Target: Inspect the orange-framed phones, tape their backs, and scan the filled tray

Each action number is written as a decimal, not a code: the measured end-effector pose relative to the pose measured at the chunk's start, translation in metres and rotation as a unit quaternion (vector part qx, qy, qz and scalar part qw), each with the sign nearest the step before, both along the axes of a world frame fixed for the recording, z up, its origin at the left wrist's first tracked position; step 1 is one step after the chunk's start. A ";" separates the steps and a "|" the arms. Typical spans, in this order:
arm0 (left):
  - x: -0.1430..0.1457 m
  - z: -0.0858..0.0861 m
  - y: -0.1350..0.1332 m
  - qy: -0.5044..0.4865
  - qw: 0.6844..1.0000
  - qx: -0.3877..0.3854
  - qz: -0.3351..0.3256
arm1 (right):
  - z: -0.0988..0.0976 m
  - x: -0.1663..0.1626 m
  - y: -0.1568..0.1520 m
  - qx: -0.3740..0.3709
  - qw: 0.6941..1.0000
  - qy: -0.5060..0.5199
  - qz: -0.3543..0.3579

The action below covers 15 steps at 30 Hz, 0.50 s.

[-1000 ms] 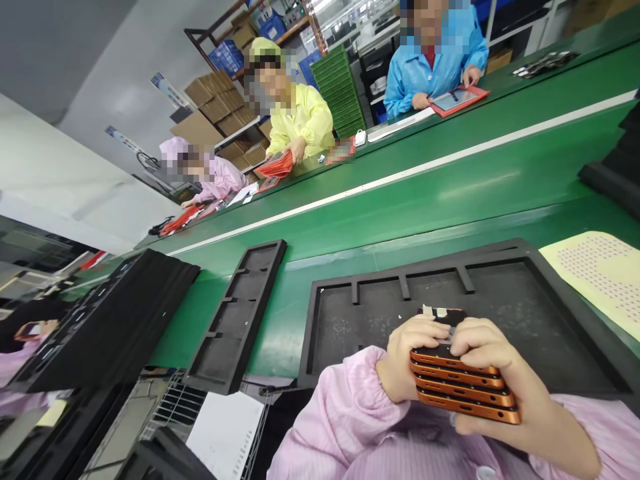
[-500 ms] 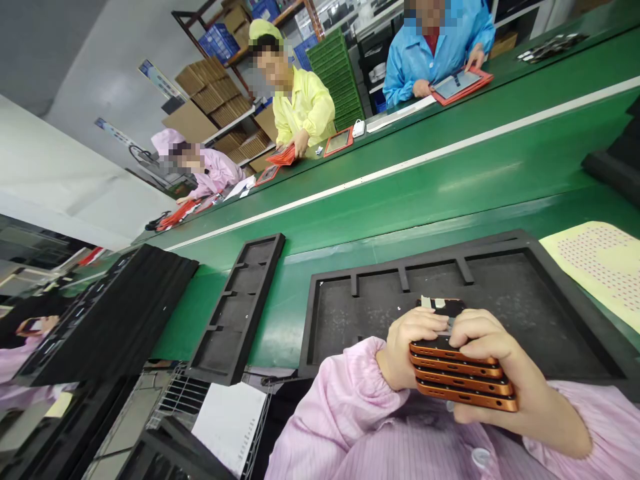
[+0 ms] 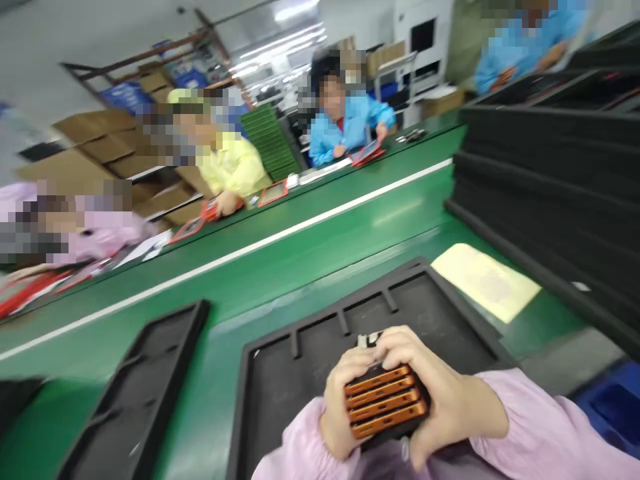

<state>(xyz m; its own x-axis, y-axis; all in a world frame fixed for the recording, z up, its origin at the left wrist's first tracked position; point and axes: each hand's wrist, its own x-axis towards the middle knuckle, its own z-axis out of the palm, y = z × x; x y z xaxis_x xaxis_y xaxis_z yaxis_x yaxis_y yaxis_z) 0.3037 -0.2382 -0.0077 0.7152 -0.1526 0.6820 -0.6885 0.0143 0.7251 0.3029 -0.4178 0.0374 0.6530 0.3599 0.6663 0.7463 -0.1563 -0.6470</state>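
Observation:
A stack of several orange-edged phone housings (image 3: 384,404) sits between my two hands, the long edges facing me. My left hand (image 3: 344,395) is wrapped round its left side. From the right, my right hand (image 3: 436,393) grips it, fingers over the top and thumb low near the bottom corner. Small pale tabs show on a dark part at the far end of the stack, partly covered by my fingers. Below and beyond the hands lies a large black foam tray (image 3: 320,340) with short dividers along its far edge.
A narrow black tray (image 3: 135,380) lies to the left on the green bench (image 3: 310,267). To the right are a yellow sheet (image 3: 483,277) and a tall stack of black trays (image 3: 540,180). Co-workers sit across the bench, some handling red-edged items. A blue bin (image 3: 610,407) is at lower right.
The view has swung to the right, bringing the tall tray stack and blue bin into sight. Both hands still hold the housings, whose stack is now tilted slightly differently in view.

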 end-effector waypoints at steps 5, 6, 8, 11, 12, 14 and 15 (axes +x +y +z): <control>0.014 0.012 0.008 -0.018 0.999 -0.003 -0.035 | -0.010 0.042 -0.113 -0.150 0.926 0.184 -0.292; 0.017 0.011 0.011 -0.023 0.999 0.000 -0.044 | -0.014 0.054 -0.137 -0.162 0.904 0.205 -0.339; 0.022 0.006 0.017 -0.034 0.996 0.020 -0.076 | -0.025 0.079 -0.175 -0.194 0.856 0.248 -0.411; 0.028 -0.006 0.023 -0.023 0.994 0.006 -0.103 | -0.040 0.109 -0.203 -0.247 0.798 0.303 -0.458; 0.028 -0.010 0.024 -0.008 0.995 -0.020 -0.094 | -0.044 0.116 -0.205 -0.263 0.785 0.318 -0.463; 0.026 -0.017 0.023 0.030 0.994 -0.079 -0.066 | -0.050 0.125 -0.206 -0.291 0.763 0.343 -0.464; 0.024 -0.019 0.022 0.041 0.993 -0.094 -0.059 | -0.052 0.128 -0.205 -0.303 0.755 0.354 -0.462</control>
